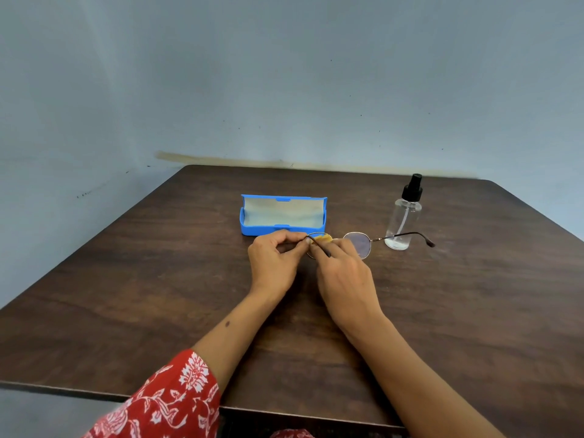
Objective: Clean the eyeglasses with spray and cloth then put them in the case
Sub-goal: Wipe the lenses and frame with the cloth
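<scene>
In the head view, a dark wooden worktop (442, 311) is seen against a pale blue wall (284, 74). The eyeglasses (358, 243) are held above the middle of the worktop, just in front of the case. The left hand (275, 263) is curled, and the frame at one lens is pinched between its thumb and fingertips (300, 240); that side's temple arm is folded toward the camera and crosses in front of the fingers. The right hand (344, 276) is curled around a small yellow cloth (321, 239), which is pressed against the lens between the two hands. The other lens is left uncovered to the right, and its temple arm is stretched out to the right, passing in front of the spray bottle. The blue case (281, 230) lies open just behind the hands, its pale lining turned up toward the camera. The clear spray bottle (404, 216) with a black nozzle stands upright on the right, well apart from the case. A red patterned sleeve (164, 403) is seen on the left arm at the lower edge.
</scene>
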